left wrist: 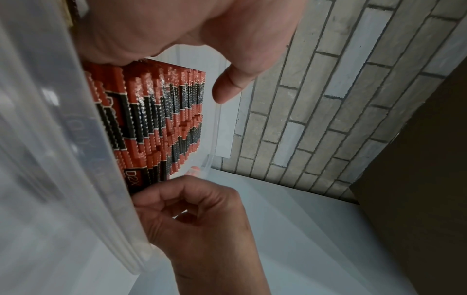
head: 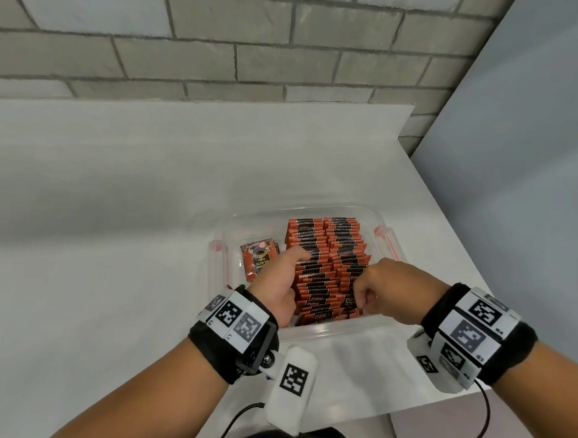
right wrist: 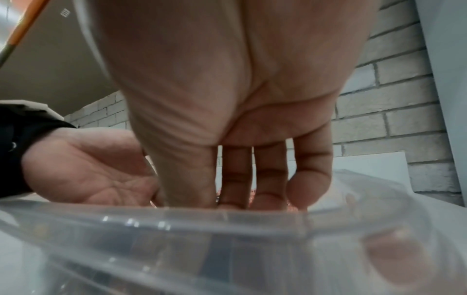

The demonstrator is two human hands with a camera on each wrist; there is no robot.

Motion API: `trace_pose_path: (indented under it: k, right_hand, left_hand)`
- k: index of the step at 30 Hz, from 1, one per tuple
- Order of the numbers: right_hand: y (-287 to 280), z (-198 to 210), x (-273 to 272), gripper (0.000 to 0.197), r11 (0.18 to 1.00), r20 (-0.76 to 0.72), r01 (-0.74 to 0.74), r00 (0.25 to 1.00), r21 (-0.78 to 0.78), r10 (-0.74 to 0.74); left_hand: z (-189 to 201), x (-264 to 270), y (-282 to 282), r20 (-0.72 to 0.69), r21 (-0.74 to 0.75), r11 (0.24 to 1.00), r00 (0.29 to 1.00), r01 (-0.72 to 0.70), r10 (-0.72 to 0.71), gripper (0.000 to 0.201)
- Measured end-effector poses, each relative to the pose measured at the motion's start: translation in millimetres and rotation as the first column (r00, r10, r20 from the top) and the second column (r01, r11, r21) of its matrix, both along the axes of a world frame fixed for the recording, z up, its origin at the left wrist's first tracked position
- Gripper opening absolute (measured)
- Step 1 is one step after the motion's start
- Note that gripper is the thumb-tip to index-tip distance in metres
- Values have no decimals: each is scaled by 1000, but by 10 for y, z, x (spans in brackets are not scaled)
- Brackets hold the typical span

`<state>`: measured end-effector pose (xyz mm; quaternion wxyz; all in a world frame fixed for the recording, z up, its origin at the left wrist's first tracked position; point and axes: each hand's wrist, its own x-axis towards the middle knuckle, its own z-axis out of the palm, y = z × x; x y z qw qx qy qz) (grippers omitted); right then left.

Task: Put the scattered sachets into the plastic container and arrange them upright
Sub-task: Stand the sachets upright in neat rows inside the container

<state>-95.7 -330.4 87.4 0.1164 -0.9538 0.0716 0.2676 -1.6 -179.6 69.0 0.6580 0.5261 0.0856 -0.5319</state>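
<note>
Both hands are inside the clear plastic container point(head: 334, 331) at the table's point(head: 110, 206) near edge: the right hand point(head: 392, 291) has its fingers curled down, pinching the tops of the nearest upright sachets point(head: 325, 266), while the left hand point(head: 276, 279) lies flat-fingered against the left side of the rows, thumb out. The sachets stand in two packed rows reaching the far wall. One loose sachet point(head: 257, 259) lies flat in the container's left part, and a brick wall point(head: 224, 43) is behind.
</note>
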Motion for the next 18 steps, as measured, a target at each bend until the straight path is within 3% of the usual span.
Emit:
trace_pose_path:
  k: [11, 16, 18]
  right_hand:
    - [6, -19, 7, 16, 998, -2, 8, 1000, -62, -8]
    - [26, 173, 32, 15, 990, 3, 122, 992, 74, -122]
    - [121, 287, 90, 15, 970, 48, 161, 984, 182, -172]
  left_hand:
    - [11, 15, 25, 31, -29, 1000, 999, 11, -10, 14]
    - [77, 222, 247, 102, -64, 997, 993, -46, 52, 7]
    - [91, 434, 454, 71, -108, 990, 992, -94, 102, 23]
